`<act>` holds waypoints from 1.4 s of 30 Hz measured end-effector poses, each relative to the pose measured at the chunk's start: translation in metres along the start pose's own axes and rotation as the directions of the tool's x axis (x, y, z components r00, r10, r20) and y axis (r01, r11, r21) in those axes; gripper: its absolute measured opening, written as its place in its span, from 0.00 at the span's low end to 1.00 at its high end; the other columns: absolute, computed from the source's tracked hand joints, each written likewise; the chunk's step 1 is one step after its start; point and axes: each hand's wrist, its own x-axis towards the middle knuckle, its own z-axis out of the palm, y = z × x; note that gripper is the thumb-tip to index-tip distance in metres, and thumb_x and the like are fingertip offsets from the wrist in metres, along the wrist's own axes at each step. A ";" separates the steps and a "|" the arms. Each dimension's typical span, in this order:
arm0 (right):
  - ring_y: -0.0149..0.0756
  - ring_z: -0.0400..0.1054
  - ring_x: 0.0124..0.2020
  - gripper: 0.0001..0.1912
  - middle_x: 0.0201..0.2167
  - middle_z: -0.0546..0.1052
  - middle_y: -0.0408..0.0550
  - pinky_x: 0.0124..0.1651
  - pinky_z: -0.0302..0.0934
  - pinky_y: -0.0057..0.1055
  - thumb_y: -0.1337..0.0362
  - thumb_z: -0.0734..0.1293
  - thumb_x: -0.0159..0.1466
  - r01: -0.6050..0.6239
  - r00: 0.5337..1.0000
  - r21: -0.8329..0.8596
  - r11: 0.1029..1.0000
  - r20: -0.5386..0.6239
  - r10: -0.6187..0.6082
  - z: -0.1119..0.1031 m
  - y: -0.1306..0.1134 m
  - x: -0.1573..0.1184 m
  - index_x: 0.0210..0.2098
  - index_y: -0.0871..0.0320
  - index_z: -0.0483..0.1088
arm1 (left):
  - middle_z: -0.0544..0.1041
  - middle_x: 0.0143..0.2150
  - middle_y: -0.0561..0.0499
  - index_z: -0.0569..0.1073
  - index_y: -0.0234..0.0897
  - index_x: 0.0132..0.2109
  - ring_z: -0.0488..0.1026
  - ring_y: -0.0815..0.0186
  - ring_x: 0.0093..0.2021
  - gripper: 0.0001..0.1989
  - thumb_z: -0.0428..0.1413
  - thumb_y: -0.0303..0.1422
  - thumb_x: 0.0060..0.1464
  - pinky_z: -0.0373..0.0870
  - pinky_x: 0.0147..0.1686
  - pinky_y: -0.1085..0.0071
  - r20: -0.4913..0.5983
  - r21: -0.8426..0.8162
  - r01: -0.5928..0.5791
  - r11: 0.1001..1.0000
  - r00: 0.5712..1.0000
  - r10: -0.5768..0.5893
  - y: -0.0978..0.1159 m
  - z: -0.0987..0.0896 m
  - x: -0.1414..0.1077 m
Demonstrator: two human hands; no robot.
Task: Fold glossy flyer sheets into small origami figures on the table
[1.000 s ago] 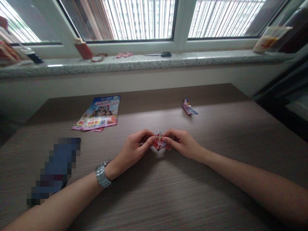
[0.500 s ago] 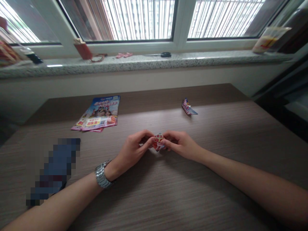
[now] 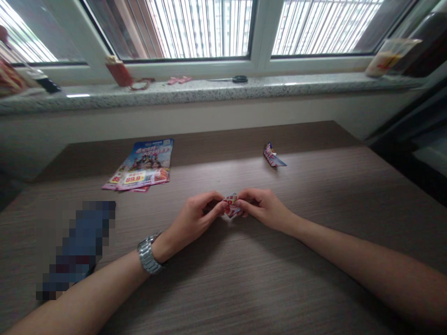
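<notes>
Between my two hands is a small piece of folded paper (image 3: 231,207), diamond-shaped, with red and white print. My left hand (image 3: 200,211) pinches its left corner between thumb and fingers; a metal watch (image 3: 150,253) is on that wrist. My right hand (image 3: 261,208) pinches the right corner the same way. Part of the paper is hidden by the thumbs and fingertips. Beyond my right hand, a second folded paper piece (image 3: 273,156) in blue and pink stands on the brown table (image 3: 244,279).
Several printed flyers (image 3: 145,163) lie stacked at the back left. A blurred-out dark blue object (image 3: 82,242) is beside my left forearm. On the stone windowsill (image 3: 195,94) are scissors (image 3: 239,79), a red container (image 3: 118,72), pink items (image 3: 179,80) and a plastic bag (image 3: 387,58).
The folded paper has tilted slightly between my fingers, so its printed face shows differently. Both hands stay almost in the same place and keep their pinch.
</notes>
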 end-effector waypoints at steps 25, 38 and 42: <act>0.32 0.76 0.31 0.20 0.33 0.82 0.46 0.37 0.73 0.28 0.48 0.64 0.71 -0.025 0.999 0.029 0.999 0.029 0.024 -0.001 -0.003 0.002 0.45 0.59 0.77 | 0.80 0.33 0.51 0.77 0.35 0.40 0.74 0.68 0.33 0.13 0.53 0.38 0.69 0.69 0.34 0.75 -0.012 -0.003 0.032 0.999 0.999 -0.032 0.001 -0.004 0.002; 0.30 0.76 0.31 0.26 0.48 0.80 0.49 0.36 0.74 0.29 0.60 0.71 0.67 0.163 0.981 -0.161 0.973 -0.076 -0.177 0.000 0.000 -0.003 0.63 0.50 0.67 | 0.79 0.29 0.51 0.76 0.35 0.38 0.75 0.67 0.30 0.16 0.53 0.41 0.69 0.70 0.32 0.74 -0.066 -0.071 0.106 0.992 0.992 -0.111 -0.002 -0.004 0.003; 0.34 0.77 0.41 0.18 0.51 0.79 0.50 0.41 0.75 0.30 0.64 0.68 0.70 0.339 0.930 -0.331 0.881 -0.022 -0.367 -0.003 0.000 -0.002 0.58 0.50 0.73 | 0.78 0.28 0.52 0.75 0.34 0.36 0.74 0.68 0.29 0.16 0.54 0.40 0.69 0.69 0.31 0.76 -0.077 -0.110 0.112 0.988 0.990 -0.121 -0.002 -0.004 0.005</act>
